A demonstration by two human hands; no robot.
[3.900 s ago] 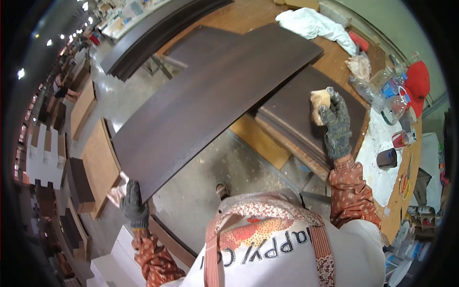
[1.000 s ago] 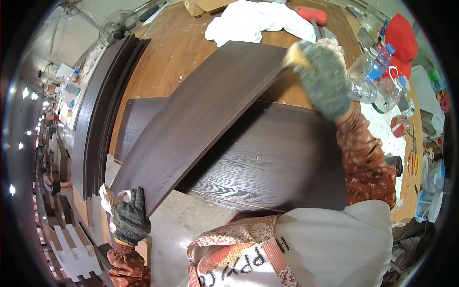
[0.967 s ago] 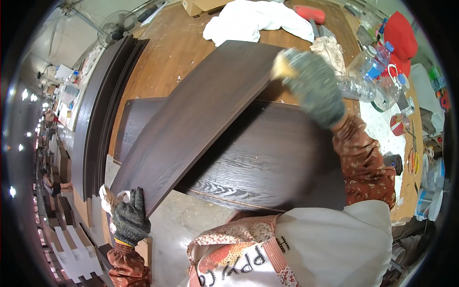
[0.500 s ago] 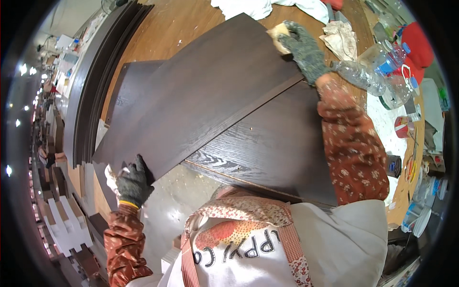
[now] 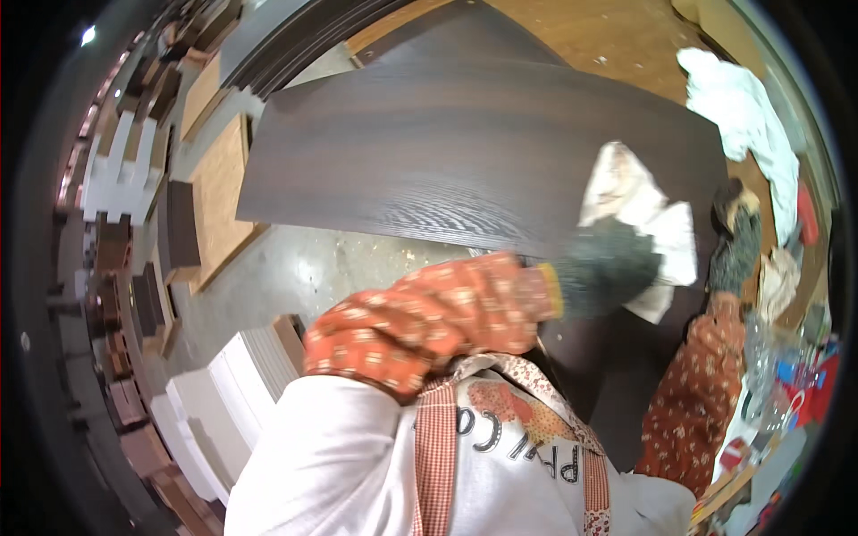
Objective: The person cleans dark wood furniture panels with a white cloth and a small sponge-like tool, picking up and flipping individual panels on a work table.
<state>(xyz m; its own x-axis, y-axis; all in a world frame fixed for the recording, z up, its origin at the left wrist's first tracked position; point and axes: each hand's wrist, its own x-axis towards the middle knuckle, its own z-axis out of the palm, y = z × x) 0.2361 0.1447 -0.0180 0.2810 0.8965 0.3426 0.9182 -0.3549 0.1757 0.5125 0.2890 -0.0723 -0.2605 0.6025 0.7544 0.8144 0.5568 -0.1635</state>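
L hand (image 5: 615, 268) a blur, L arm (image 5: 420, 322) bent across to R; R hand (image 5: 738, 246) curled, R arm (image 5: 693, 397) reaching fwd!

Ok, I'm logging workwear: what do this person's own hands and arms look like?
The left hand wears a dark grey knit glove with a yellow cuff band; it is blurred. The right hand wears a mottled grey knit glove. Both arms have rust-orange sleeves with small pale printed motifs.

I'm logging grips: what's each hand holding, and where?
Left hand: white cloth, exact grip spot blurred. Right hand: tan sponge, by its near end.
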